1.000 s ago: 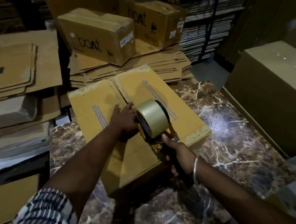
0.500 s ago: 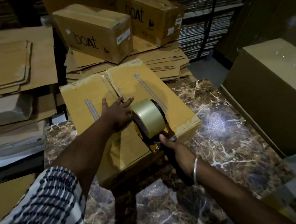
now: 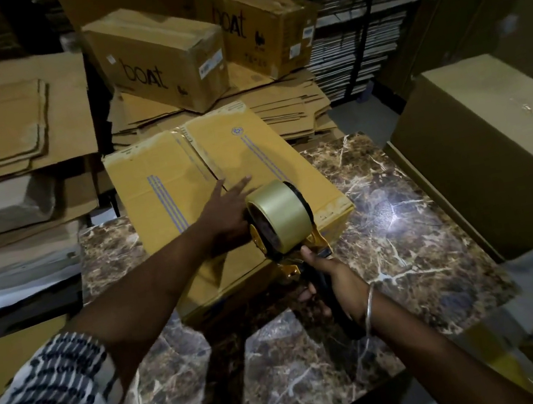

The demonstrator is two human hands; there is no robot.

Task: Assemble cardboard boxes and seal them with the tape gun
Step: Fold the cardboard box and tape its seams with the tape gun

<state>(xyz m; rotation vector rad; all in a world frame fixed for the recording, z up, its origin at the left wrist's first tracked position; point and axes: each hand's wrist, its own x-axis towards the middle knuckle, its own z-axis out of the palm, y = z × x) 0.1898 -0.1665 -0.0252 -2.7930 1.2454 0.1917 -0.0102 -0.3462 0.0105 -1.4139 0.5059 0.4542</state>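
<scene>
The left hand [image 3: 224, 208] lies flat with fingers [image 3: 238, 183] straight and slightly spread, pressing on the top flaps of the yellow-brown cardboard box [image 3: 217, 160], just beside the centre seam. The forearm reaches in from a striped black-and-white sleeve [image 3: 46, 401]. The right hand [image 3: 330, 278] has its fingers curled tight around the black handle of the orange tape gun [image 3: 282, 223], whose roll of tan tape stands at the box's near edge (whether the tape touches the cardboard cannot be told). The box, flaps closed, sits on the brown marble bench [image 3: 398, 216]. Behind it, two sealed brown cartons [image 3: 164, 58] printed "boAt" rest on stacks of flattened cardboard [image 3: 281, 102].
</scene>
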